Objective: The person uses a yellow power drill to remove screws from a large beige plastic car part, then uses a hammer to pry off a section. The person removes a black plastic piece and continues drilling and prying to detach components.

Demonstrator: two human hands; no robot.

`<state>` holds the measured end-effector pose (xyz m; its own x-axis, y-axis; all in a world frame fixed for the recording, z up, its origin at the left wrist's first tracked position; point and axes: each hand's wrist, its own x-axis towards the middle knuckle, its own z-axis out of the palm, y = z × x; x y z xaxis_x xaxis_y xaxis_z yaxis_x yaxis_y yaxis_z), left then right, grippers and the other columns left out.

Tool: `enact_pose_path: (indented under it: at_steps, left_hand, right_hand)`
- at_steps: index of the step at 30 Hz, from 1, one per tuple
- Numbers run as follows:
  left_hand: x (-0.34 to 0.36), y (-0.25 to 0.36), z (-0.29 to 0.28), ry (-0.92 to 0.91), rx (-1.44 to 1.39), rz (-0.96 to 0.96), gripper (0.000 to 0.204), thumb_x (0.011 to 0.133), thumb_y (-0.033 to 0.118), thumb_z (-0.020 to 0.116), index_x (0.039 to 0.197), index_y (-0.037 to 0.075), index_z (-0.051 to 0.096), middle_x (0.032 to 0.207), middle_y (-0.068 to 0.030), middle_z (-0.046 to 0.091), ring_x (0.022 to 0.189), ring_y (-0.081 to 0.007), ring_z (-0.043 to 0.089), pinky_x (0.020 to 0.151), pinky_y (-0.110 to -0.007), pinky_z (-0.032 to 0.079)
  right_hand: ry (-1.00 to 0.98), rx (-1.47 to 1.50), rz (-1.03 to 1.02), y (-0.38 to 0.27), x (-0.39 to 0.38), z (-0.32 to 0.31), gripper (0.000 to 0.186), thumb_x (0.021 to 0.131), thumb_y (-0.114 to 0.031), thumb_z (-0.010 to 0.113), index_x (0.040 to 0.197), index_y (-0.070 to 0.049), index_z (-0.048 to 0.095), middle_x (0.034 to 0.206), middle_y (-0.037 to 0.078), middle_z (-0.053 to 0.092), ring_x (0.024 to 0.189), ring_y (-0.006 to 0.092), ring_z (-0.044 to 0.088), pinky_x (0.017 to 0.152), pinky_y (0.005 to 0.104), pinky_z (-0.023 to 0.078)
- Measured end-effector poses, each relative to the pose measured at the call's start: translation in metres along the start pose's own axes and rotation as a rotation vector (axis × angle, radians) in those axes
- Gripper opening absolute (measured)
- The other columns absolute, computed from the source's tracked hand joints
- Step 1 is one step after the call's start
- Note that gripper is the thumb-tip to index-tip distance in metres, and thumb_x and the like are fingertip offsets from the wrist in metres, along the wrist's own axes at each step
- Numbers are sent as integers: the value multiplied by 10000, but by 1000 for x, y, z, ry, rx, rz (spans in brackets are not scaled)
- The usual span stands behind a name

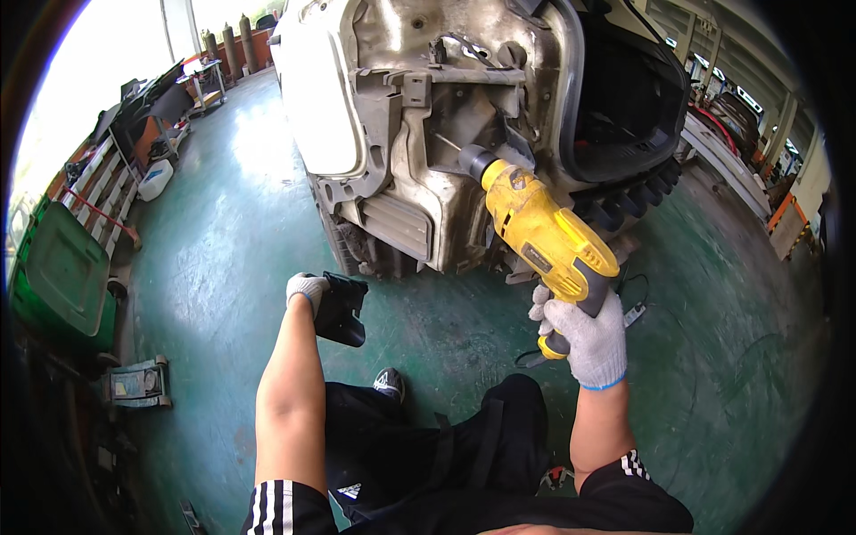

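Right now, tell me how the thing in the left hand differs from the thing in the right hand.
The left hand grips a black plastic part, flat and dark, held low over the green floor. The right hand grips a yellow power drill, bulkier and brighter, raised with its nose against the car's stripped rear corner. The drill touches the car; the black part does not. Both are held in white work gloves.

Car body repair workshop. Stripped rear corner of a white car (428, 134) ahead, bumper off, bare inner panels and brackets exposed, boot open. Green painted concrete floor (232, 232), scuffed. Far left: racks with removed panels and parts (107, 169), white canister (156, 178), gas cylinders (230, 49) by a bright open doorway. Near left: green lidded bin (62, 276). Far right: further vehicle (736, 111) under a roofed bay. Yellow power drill (539, 236) in use, cable trailing on floor.
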<state>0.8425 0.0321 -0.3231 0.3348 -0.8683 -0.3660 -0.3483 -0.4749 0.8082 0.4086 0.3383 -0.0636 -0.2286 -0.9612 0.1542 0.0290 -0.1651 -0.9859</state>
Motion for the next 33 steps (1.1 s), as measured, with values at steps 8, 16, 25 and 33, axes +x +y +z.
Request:
enact_pose_path:
  at_steps: [8,16,25,33]
  left_hand:
    - [-7,3,2,5,-6,39,355,770,62,828,1101,-40,748,1000,-168,777,875,-293,756,812,-438,623]
    - [-7,2,1,3,6,16,404,775,122,857,1145,-21,779,1068,-172,808,953,-276,773,893,-420,619]
    - [-11,5,2,-4,-1,15,392,779,125,858,1134,-21,777,1057,-177,803,944,-280,770,883,-425,617]
    - [-12,5,1,-14,-30,20,385,782,115,860,1133,-23,782,1055,-170,807,940,-263,768,876,-420,617]
  right_hand:
    - [29,-44,-49,8,-5,8,384,947,-1,754,1317,37,658,1094,100,776,909,135,752,776,285,610]
    - [24,-81,-68,9,-5,7,388,951,2,761,1322,46,656,1121,117,782,944,149,761,817,288,617]
    - [24,-151,-100,10,-5,9,385,955,-6,759,1324,42,661,1129,118,787,977,162,764,854,308,620]
    - [26,-60,-53,8,-7,11,351,947,-31,771,1278,34,673,1070,96,782,933,156,759,828,301,615]
